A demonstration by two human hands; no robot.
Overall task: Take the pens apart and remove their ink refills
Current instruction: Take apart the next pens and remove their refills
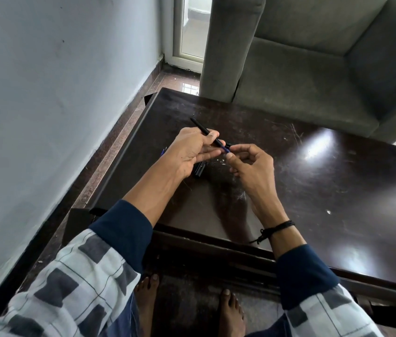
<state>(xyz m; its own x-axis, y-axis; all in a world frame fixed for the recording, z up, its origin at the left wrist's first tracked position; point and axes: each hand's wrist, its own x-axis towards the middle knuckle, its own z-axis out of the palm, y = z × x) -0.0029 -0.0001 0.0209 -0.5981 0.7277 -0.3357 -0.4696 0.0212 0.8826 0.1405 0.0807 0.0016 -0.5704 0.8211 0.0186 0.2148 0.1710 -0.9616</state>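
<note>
- The left hand point(189, 149), in the middle of the frame, grips a black pen point(200, 126) between thumb and curled fingers; the barrel slants up and to the left past the thumb.
- The right hand point(253, 166), just to its right, pinches the pen's blue end point(225, 148) between thumb and forefinger, its other fingers loosely curled.
- The pen is held just above the table, between the two hands.
- At the bottom edge, two bare feet point(146, 295) stand on the floor below the table's near edge.
- Checked sleeves point(82, 276) with dark blue cuffs cover both forearms.
- A black cord point(278, 226) is tied round the right wrist.
- The dark, scratched table point(314, 190) fills the centre and right of the frame.
- Black pen parts point(200, 169) lie on it under the left hand.
- A small blue piece point(163, 152) shows just left of that hand; what it is cannot be told.
- A grey armchair point(314, 81) stands beyond the table, upper right.
- A pale wall point(46, 93) fills the left, with a glazed door point(189, 32) at top centre.
</note>
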